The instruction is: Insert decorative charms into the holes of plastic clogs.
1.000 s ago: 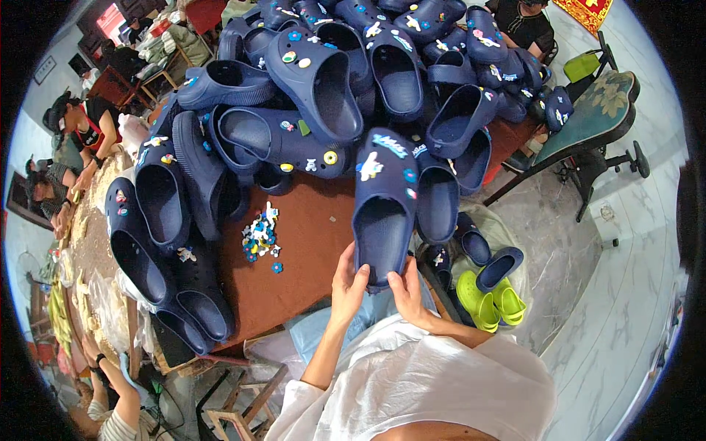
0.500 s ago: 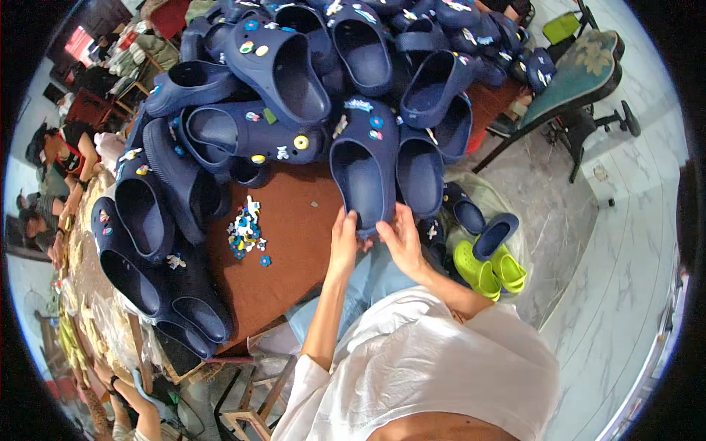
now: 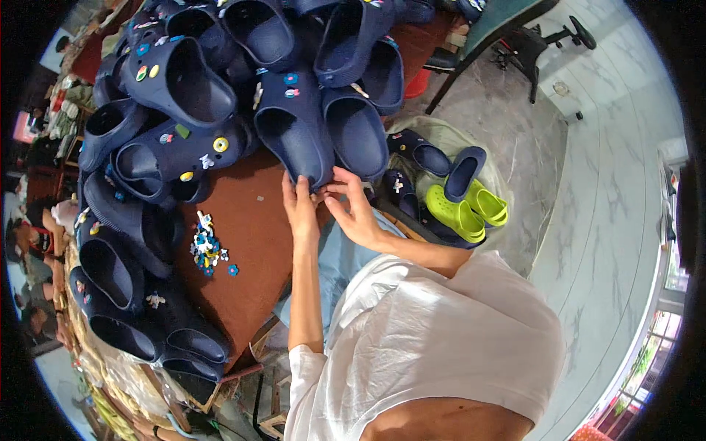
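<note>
A navy clog (image 3: pixel 293 140) with small charms on its toe lies at the front of a heap of similar clogs, its heel toward me. My left hand (image 3: pixel 301 213) is at that heel, a digit pressed on the rim; its fingers underneath are partly hidden. My right hand (image 3: pixel 354 209) is at the heel's right side, fingers apart and reaching leftward, with nothing visible in them. Close on the right sits another navy clog (image 3: pixel 357 136). A small pile of colourful shoe charms (image 3: pixel 206 246) lies left of my hands on the brown tabletop (image 3: pixel 243 220).
More navy clogs (image 3: pixel 114 272) line the table's left side. Lime-green clogs (image 3: pixel 456 213) and several navy ones rest in a pale sack (image 3: pixel 493 158) at the right. Beyond stands a chair (image 3: pixel 489 29). Other people work along a cluttered table at the far left.
The view has shifted, so the heap appears farther left and higher. My right hand has loosened from the clog's heel, its fingers now apart. My left hand stays at the heel.
</note>
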Demonstrator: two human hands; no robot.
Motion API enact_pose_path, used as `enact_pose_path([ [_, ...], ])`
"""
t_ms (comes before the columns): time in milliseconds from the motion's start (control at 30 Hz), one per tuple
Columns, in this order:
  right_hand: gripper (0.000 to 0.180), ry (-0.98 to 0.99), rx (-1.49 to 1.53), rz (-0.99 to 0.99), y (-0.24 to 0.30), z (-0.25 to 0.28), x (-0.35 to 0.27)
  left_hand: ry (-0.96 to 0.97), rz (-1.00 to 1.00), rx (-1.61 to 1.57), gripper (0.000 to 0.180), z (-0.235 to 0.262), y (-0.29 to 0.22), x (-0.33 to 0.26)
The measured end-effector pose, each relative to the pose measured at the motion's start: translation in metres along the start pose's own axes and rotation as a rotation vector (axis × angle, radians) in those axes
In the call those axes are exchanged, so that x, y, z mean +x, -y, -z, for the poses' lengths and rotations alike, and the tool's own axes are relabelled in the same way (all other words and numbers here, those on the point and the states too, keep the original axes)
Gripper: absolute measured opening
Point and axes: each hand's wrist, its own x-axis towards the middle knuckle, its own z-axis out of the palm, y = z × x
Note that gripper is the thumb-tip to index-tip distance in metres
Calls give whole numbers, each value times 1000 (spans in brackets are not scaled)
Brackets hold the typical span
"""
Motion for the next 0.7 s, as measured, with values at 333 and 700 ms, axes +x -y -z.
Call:
enact_pose_path([
  [333,50,104,-184,54,-7,19,-10,-311,-456,535,58,-8,64,2],
  [700,52,199,-185,67,-3,4,-4,-249,-366,254,55,-2,52,-4],
])
